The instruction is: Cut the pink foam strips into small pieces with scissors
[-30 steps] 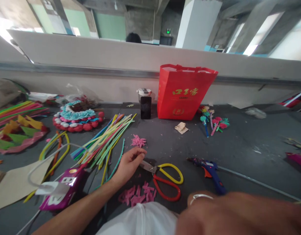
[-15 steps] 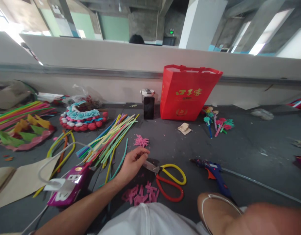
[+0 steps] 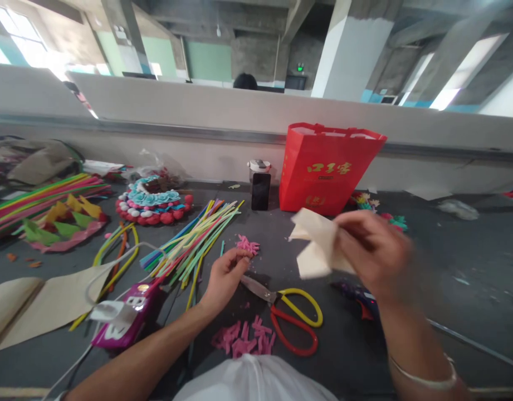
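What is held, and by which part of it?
The right hand holds a beige paper-like piece by its right end; whether the left hand holds anything is unclear.

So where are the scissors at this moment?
In the head view, the scissors lie below centre on the dark table, blades toward the left hand, handles to the right, with the larger pink pile below-left.

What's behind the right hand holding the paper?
Beyond the right hand, craft flowers peek out, partly covered. A glue gun shows left of the wrist, its rest hidden. Anything fully behind the hand or paper can't be seen.
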Tool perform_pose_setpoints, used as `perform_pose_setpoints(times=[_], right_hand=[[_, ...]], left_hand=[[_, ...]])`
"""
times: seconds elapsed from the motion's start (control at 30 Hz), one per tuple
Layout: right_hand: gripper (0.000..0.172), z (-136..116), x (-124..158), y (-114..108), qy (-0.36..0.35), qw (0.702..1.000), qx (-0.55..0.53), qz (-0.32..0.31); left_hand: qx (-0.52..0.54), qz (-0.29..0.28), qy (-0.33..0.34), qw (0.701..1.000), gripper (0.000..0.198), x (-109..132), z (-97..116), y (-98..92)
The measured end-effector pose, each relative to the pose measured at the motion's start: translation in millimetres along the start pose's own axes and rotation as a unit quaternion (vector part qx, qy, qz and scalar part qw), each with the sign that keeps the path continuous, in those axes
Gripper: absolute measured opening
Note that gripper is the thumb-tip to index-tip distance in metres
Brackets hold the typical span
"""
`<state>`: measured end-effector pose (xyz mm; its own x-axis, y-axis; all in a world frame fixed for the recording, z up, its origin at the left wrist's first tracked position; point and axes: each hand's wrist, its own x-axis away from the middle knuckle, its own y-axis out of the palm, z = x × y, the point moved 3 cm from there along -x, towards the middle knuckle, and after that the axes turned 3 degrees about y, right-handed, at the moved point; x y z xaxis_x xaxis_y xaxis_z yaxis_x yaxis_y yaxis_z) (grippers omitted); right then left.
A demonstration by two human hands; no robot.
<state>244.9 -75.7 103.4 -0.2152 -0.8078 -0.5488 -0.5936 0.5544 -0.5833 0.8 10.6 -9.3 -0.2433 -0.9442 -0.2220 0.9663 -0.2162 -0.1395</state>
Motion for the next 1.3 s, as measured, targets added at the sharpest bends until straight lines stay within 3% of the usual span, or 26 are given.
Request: perform_pose_setpoints(times=[0.07, 0.13, 0.17, 0.23, 0.33, 0.4, 0.5, 0.6, 0.77, 1.03, 1.2, 1.27, 1.3], right_hand=[[0.018, 35.3, -22.9, 16.7, 0.060, 0.996, 0.061, -0.029], [0.029, 68.1, -30.6, 28.5, 0.130, 0.979, 0.154, -0.040], [0.035, 77.7, -28.5, 31.8, 0.136, 0.972, 0.191, -0.031], [0.040, 82.9, -13.5, 37.1, 0.136, 0.976, 0.165, -0.045], [0.033, 63.7, 27.7, 49.7, 0.129, 0.968, 0.075, -0.204], [0.035, 45.7, 57.3, 58.3, 0.090, 0.950, 0.059, -0.294], [0.046, 34.3, 87.6, 67.6, 0.024, 0.939, 0.084, -0.333], [0.047, 40.7, 95.1, 72.1, 0.021, 0.938, 0.102, -0.331], [0.043, 40.5, 87.7, 77.7, -0.006, 0.935, 0.114, -0.335], [0.030, 33.8, 88.7, 78.4, -0.049, 0.944, 0.149, -0.291], [0.038, 46.6, 54.0, 88.8, -0.045, 0.958, 0.156, -0.238], [0.047, 53.3, 36.0, 103.3, -0.052, 0.945, 0.202, -0.252], [0.043, 58.0, 27.3, 109.7, -0.046, 0.935, 0.237, -0.259]], left_hand=[[0.009, 0.027, -0.005, 1.000, 0.022, -3.7, 2.7, -4.7], [0.017, 0.048, -0.013, 0.999, 0.023, -8.0, 7.4, -8.9], [0.016, 0.050, -0.018, 0.998, 0.023, -9.8, 10.6, -10.5], [0.006, 0.027, -0.030, 0.999, 0.022, -11.1, 18.5, -12.1], [-0.056, -0.088, -0.018, 0.994, 0.019, -0.4, 34.1, -11.1], [-0.148, -0.198, 0.049, 0.968, 0.019, 17.7, 44.6, -9.8], [-0.259, -0.323, 0.159, 0.896, 0.032, 52.8, 49.2, -10.7], [-0.303, -0.381, 0.167, 0.857, 0.043, 76.5, 37.4, -11.9], [-0.363, -0.339, 0.201, 0.844, 0.025, 78.5, 20.9, -4.5], [-0.396, -0.276, 0.229, 0.845, 0.022, 66.0, 11.8, -9.9], [-0.400, -0.229, 0.221, 0.860, 0.022, 45.8, 11.3, -18.7], [-0.400, -0.213, 0.214, 0.866, 0.023, 36.8, 13.5, -19.4], [-0.397, -0.207, 0.208, 0.870, 0.023, 32.8, 14.8, -19.6]])
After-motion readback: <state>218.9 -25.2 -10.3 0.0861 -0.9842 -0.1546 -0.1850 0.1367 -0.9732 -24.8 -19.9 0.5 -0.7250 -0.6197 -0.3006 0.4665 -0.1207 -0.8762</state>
